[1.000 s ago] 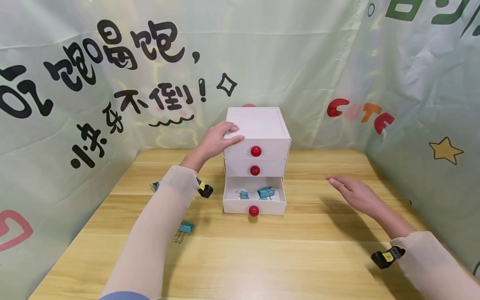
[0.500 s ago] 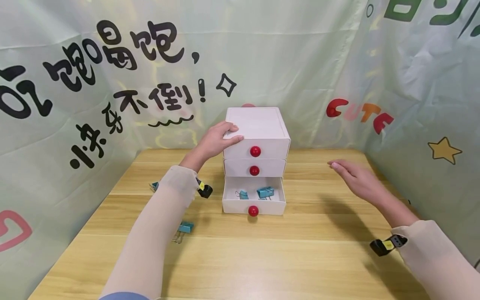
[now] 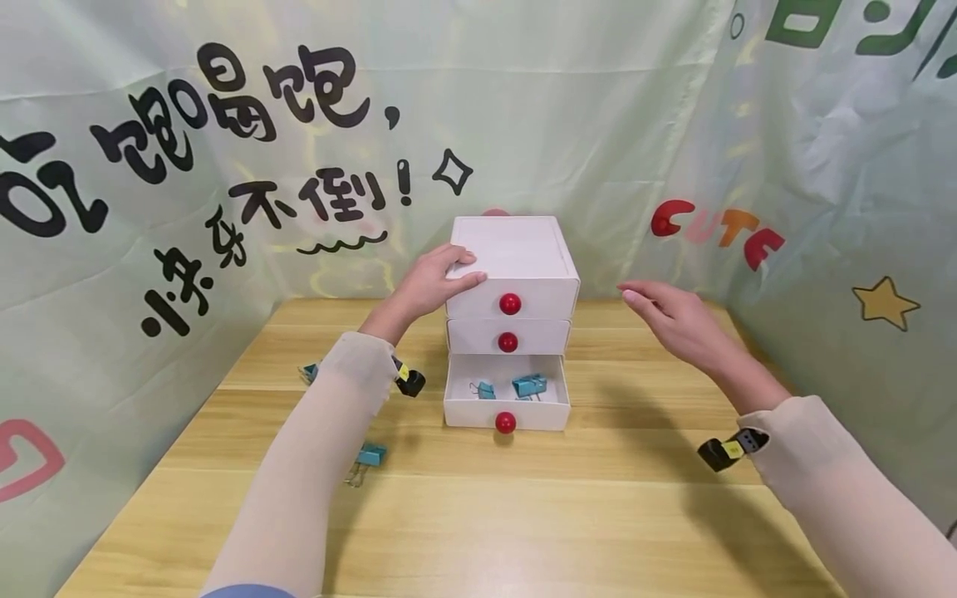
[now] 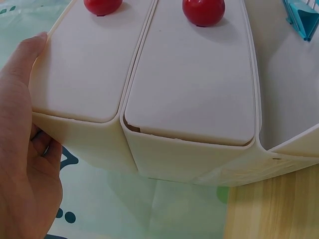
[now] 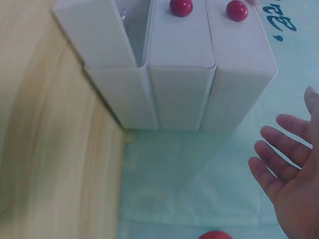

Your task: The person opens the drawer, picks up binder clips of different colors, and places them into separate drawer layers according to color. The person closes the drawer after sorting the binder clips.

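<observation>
A white three-drawer box (image 3: 516, 247) with red round knobs stands at the back of the table. Its bottom drawer (image 3: 465, 414) is pulled out and holds two blue binder clips, a small clip (image 3: 486, 390) and a larger clip (image 3: 530, 385). My left hand (image 3: 426, 284) grips the box's upper left edge, thumb (image 4: 31, 54) at the front edge and fingers curled at the side in the left wrist view. To the right of the box, my right hand (image 3: 676, 322) hovers above the table with extended fingers (image 5: 284, 144), holding nothing.
On the wooden table (image 3: 523, 515), a blue binder clip (image 3: 370, 454) lies beside the left sleeve. Another clip (image 3: 308, 373) farther back is partly hidden by that sleeve. Printed cloth (image 3: 583, 141) hangs behind the table and along both sides.
My right hand has risen and moved left, closer to the box. The left hand keeps its place on the box, and the drawers and clips have not moved.
</observation>
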The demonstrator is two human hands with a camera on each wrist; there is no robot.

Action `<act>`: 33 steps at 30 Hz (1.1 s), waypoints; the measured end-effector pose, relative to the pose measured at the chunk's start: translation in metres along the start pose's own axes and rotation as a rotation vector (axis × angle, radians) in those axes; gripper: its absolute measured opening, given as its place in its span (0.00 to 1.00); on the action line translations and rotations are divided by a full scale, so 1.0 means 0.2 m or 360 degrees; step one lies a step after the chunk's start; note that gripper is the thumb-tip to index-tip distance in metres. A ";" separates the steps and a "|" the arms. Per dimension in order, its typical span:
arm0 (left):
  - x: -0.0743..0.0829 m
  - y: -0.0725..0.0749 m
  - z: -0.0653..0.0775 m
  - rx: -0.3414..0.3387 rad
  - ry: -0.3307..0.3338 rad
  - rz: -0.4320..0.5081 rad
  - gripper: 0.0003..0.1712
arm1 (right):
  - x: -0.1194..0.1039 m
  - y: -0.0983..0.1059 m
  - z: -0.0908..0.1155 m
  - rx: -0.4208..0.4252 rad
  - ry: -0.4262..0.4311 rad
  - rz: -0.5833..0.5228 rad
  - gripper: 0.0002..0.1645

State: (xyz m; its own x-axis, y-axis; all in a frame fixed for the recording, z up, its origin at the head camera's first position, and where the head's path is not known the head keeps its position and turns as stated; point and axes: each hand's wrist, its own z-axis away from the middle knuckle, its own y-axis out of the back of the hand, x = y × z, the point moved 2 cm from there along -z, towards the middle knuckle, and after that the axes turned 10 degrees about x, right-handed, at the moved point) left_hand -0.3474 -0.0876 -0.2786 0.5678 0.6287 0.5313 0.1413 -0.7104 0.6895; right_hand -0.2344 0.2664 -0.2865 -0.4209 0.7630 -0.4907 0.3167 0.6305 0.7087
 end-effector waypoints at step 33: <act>0.00 -0.01 0.01 0.0013 0.0010 -0.0008 0.30 | -0.17 -0.29 -0.44 -0.0181 0.0175 0.0070 0.38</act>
State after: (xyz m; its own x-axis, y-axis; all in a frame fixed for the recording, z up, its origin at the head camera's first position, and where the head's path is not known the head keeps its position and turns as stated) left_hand -0.3467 -0.0871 -0.2802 0.5619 0.6344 0.5308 0.1510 -0.7096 0.6882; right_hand -0.3129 0.1922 -0.2671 -0.5013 0.7654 -0.4036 0.2415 0.5716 0.7842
